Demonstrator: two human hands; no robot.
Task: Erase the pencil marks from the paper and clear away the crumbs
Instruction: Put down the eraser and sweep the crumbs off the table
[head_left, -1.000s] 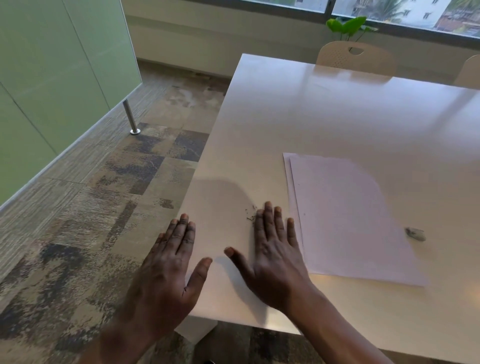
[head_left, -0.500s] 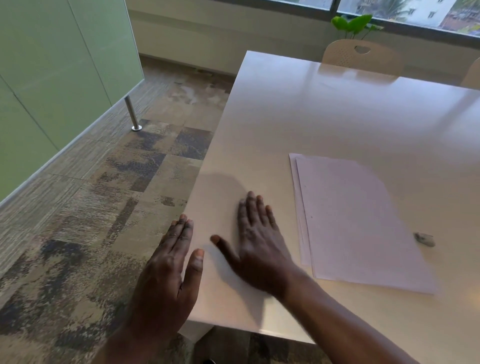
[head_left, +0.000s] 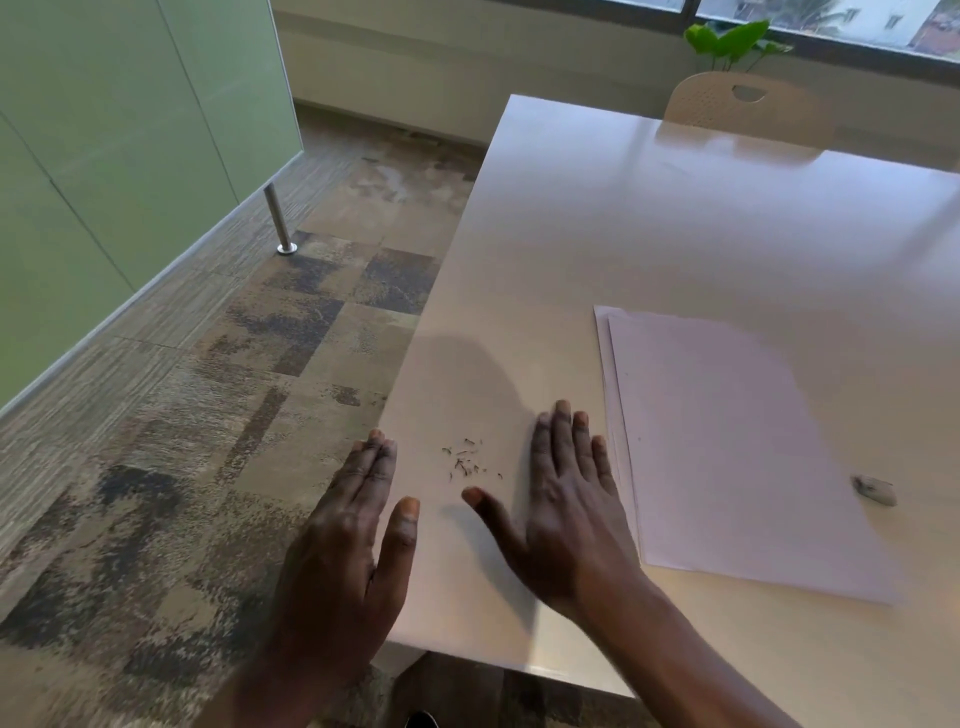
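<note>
The green partition (head_left: 104, 156) on the left is cut off by the frame, and only the foot of its metal post (head_left: 278, 218) stands clear on the carpeted floor (head_left: 208, 415). Both forearms run out of the bottom of the view. Any pencil marks on the paper (head_left: 727, 441) are too faint to make out; a second sheet peeks out along its left side. At the far end, the table (head_left: 675, 208) hides all but the back of a chair (head_left: 737, 106), with a plant (head_left: 732, 41) behind it.

The left hand (head_left: 343, 551) is held at the table's near left edge, fingers straight and pressed together, holding nothing, the thumb reaching over the tabletop. Whether it touches the edge is hard to tell. Just right of it, a small scatter of dark crumbs (head_left: 467, 460) lies on the table between the two hands. The right hand (head_left: 566, 519) lies palm down and flat on the table, fingers straight and slightly spread, gripping nothing, its little finger at the paper's left edge. The eraser (head_left: 875, 489) rests at the paper's right edge, well apart from both hands.
</note>
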